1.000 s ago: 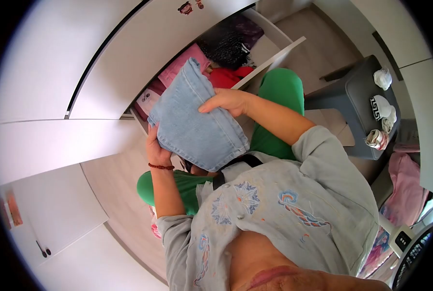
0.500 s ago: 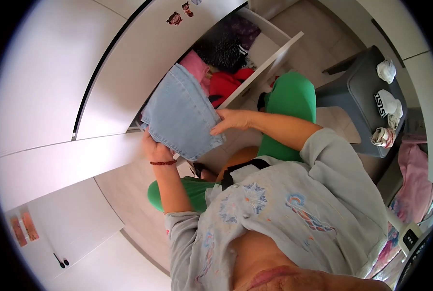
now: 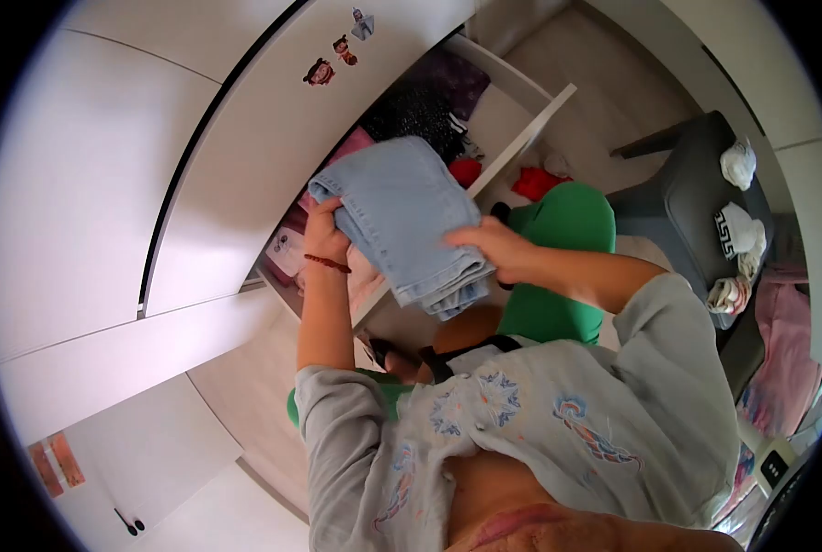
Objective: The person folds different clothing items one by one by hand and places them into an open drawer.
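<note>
A folded pair of light-blue denim jeans (image 3: 406, 216) is held up between my two hands, over the open drawer (image 3: 528, 138) and its front edge. My left hand (image 3: 326, 228), with a red beaded bracelet at the wrist, grips the left edge of the bundle. On the right edge, my right hand (image 3: 495, 247) has its thumb on top of the denim and its other fingers mostly hidden. Beneath the jeans lie pink clothes (image 3: 287, 253), a black speckled garment (image 3: 418, 120) and a red piece (image 3: 466, 172), partly covered.
A white cabinet front (image 3: 245, 156) with cartoon stickers rises beside the drawer. Red cloth (image 3: 538, 182) lies on the floor beyond the drawer front. At right, a grey stool (image 3: 678, 184) bears several rolled white and patterned bundles (image 3: 740, 230). Pink fabric (image 3: 783, 359) hangs farther right.
Both hands have shifted the jeans to the right and turned them, so layered folds show at the lower edge. More pink clothing in the drawer's left end is now visible.
</note>
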Available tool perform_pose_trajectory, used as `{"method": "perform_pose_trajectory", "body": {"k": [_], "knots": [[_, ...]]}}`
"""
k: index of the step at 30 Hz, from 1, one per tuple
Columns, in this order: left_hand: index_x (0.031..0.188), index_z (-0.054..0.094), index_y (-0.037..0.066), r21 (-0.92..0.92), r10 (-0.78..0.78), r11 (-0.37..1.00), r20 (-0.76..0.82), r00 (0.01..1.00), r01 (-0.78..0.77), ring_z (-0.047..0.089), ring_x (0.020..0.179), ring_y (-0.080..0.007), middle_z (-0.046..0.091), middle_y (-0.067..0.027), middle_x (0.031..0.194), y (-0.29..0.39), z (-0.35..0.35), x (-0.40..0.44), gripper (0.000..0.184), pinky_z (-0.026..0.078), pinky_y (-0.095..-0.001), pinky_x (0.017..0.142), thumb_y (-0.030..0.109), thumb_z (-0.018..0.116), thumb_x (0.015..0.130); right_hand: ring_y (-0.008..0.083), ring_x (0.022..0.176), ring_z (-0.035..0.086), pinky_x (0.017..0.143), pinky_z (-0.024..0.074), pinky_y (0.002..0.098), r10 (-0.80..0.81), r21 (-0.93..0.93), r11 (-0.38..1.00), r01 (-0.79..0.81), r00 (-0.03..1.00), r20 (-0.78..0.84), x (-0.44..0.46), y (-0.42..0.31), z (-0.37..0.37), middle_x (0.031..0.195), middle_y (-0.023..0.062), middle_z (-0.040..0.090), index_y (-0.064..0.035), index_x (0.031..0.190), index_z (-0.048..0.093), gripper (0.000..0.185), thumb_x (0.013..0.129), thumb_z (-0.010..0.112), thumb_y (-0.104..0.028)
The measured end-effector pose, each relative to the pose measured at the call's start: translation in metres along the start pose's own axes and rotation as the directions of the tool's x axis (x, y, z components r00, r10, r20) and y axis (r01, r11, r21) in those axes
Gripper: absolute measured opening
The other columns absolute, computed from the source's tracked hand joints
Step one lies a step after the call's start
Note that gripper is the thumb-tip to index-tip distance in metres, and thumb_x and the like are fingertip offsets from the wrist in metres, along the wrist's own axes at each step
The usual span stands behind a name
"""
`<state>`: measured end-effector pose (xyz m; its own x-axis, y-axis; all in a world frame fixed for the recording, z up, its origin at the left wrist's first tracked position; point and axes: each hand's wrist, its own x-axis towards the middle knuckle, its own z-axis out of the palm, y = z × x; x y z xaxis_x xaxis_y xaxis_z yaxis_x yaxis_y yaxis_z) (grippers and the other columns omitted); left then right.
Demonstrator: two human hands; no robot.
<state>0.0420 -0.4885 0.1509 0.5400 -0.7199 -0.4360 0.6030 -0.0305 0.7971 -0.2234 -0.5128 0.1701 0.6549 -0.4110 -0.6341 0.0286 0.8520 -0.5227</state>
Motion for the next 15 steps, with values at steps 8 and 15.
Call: {"method": "perform_pose_trajectory", "body": {"k": [8, 15], "knots": [[0.107, 0.053, -0.012, -0.315, -0.163, 0.928, 0.130, 0.978, 0.197, 0.057, 0.101, -0.0320, 0.058, -0.0227, 0.109, -0.071, 0.002, 0.080, 0.032, 0.046, -0.0422, 0.092, 0.005, 0.045, 0.081, 0.0231, 0.094, 0.059, 0.077, 0.0512, 0.0351, -0.158, -0.087, 0.983, 0.161, 0.987, 0.036, 0.048, -0.109, -0.029, 0.106, 0.0161, 0.057, 0.0061, 0.117, 0.046, 0.050, 0.074, 0.065, -0.008], [0.107, 0.054, -0.010, -0.400, -0.252, 0.881, 0.057, 0.966, 0.253, 0.055, 0.104, -0.0332, 0.057, -0.0221, 0.112, -0.087, 0.046, 0.137, 0.034, 0.043, -0.0422, 0.095, 0.009, 0.045, 0.081, 0.0228, 0.094, 0.058, 0.077, 0.0517, 0.0357, -0.112, -0.158, 0.982, 0.107, 0.993, -0.023, 0.107, -0.150, -0.053, 0.106, 0.0155, 0.056, 0.0054, 0.117, 0.046, 0.047, 0.074, 0.062, -0.006]]}}
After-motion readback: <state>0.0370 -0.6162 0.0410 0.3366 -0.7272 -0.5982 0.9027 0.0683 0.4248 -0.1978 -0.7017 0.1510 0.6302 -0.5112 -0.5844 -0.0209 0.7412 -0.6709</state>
